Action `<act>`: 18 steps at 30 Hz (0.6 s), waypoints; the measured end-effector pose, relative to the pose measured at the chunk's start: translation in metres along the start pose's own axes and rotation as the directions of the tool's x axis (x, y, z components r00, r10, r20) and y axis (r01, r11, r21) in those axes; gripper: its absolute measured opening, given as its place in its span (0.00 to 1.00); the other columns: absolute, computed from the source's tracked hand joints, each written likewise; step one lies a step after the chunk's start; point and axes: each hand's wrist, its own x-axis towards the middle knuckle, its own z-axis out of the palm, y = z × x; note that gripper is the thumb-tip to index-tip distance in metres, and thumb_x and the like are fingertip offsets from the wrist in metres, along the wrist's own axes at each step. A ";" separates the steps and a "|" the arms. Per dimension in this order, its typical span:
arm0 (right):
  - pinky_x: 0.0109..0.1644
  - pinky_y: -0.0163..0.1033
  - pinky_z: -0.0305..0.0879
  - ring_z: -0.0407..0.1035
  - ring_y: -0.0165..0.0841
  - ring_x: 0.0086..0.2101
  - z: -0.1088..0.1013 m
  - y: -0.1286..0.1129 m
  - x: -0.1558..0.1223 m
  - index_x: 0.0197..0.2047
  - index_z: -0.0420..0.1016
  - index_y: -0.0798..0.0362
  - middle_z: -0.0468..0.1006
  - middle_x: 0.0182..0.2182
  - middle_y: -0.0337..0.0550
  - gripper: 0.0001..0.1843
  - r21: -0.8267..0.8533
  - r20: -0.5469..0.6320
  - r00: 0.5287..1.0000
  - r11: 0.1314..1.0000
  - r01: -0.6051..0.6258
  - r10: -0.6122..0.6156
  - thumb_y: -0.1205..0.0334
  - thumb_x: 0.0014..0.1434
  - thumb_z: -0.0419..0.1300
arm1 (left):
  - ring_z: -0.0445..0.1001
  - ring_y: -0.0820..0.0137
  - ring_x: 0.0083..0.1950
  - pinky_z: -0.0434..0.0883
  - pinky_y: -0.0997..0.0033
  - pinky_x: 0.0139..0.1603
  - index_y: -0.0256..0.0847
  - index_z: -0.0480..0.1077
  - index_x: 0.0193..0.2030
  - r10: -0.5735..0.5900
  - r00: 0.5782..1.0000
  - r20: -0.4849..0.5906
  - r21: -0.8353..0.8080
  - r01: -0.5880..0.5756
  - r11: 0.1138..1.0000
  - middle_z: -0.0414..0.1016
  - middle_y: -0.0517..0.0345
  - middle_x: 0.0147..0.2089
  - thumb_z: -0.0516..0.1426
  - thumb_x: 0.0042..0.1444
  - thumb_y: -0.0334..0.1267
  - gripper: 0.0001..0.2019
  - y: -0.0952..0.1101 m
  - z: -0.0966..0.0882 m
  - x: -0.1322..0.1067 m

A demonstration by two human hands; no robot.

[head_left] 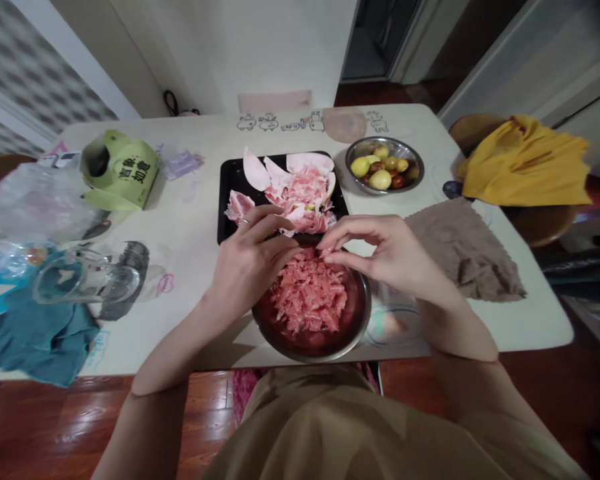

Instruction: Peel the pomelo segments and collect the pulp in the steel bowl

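Observation:
Both hands are over the near rim of a black tray and the far side of a metal bowl (pixel 361 333). Pink-red pomelo flesh (pixel 310 297), broken into small pieces, fills the bowl's middle. My left hand (pixel 255 257), with a ring on one finger, has curled fingers and the thumb close together; whatever is between them is hidden. Thumb and fingers of my right hand (pixel 375 250) pinch a small bit of reddish pomelo flesh above the bowl. Behind the hands, the black tray (pixel 226 177) carries pale pink-white pomelo peel (pixel 256 170) and torn membranes (pixel 305 190).
Right of the tray stands a metal bowl of small fruit (pixel 384 167). A brown cloth (pixel 467 250) lies at the right, and a yellow cloth (pixel 525 163) hangs over a chair. At left are a glass mug (pixel 87 277), teal cloth (pixel 40 333), green carton (pixel 123 170) and plastic bag (pixel 40 200).

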 end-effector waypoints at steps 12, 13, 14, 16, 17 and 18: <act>0.44 0.37 0.71 0.78 0.32 0.37 0.010 0.030 0.009 0.41 0.82 0.49 0.85 0.37 0.38 0.06 -0.308 0.316 0.949 0.943 0.127 -0.024 0.68 0.63 0.65 | 0.74 0.57 0.62 0.77 0.51 0.60 0.45 0.78 0.43 -0.074 0.996 -0.045 0.048 0.077 0.996 0.81 0.54 0.51 0.62 0.64 0.35 0.03 -0.004 -0.004 0.002; 0.45 0.38 0.71 0.78 0.33 0.38 0.013 0.033 0.010 0.42 0.82 0.49 0.84 0.38 0.39 0.06 -0.334 0.300 0.953 0.933 0.132 -0.027 0.68 0.64 0.64 | 0.74 0.56 0.62 0.76 0.50 0.61 0.45 0.78 0.43 -0.081 0.995 -0.053 0.046 0.084 0.995 0.81 0.55 0.52 0.61 0.64 0.35 0.04 -0.005 -0.005 0.002; 0.47 0.39 0.71 0.78 0.34 0.40 0.016 0.036 0.012 0.42 0.81 0.50 0.84 0.39 0.41 0.07 -0.362 0.284 0.958 0.921 0.140 -0.033 0.69 0.65 0.62 | 0.74 0.56 0.63 0.76 0.49 0.62 0.46 0.78 0.43 -0.086 0.995 -0.059 0.043 0.089 0.995 0.80 0.56 0.52 0.61 0.65 0.35 0.04 -0.005 -0.006 0.002; 0.50 0.42 0.71 0.76 0.37 0.43 0.023 0.042 0.015 0.43 0.81 0.51 0.82 0.40 0.43 0.10 -0.421 0.270 0.961 0.890 0.175 -0.061 0.71 0.66 0.59 | 0.73 0.55 0.64 0.75 0.47 0.63 0.48 0.78 0.43 -0.101 0.993 -0.058 0.033 0.103 0.994 0.80 0.56 0.53 0.60 0.65 0.35 0.05 -0.006 -0.007 0.002; 0.51 0.44 0.71 0.75 0.38 0.44 0.027 0.046 0.017 0.43 0.81 0.52 0.82 0.40 0.45 0.11 -0.449 0.276 0.958 0.870 0.202 -0.080 0.71 0.67 0.57 | 0.72 0.55 0.65 0.75 0.47 0.63 0.48 0.78 0.44 -0.111 0.992 -0.056 0.025 0.112 0.993 0.80 0.57 0.54 0.60 0.66 0.36 0.05 -0.006 -0.008 0.003; 0.53 0.46 0.71 0.74 0.40 0.46 0.031 0.049 0.018 0.43 0.81 0.53 0.81 0.41 0.47 0.11 -0.477 0.287 0.953 0.848 0.232 -0.099 0.71 0.67 0.56 | 0.72 0.55 0.65 0.75 0.47 0.64 0.49 0.78 0.44 -0.123 0.991 -0.056 0.014 0.124 0.992 0.80 0.57 0.54 0.60 0.66 0.36 0.05 -0.006 -0.009 0.003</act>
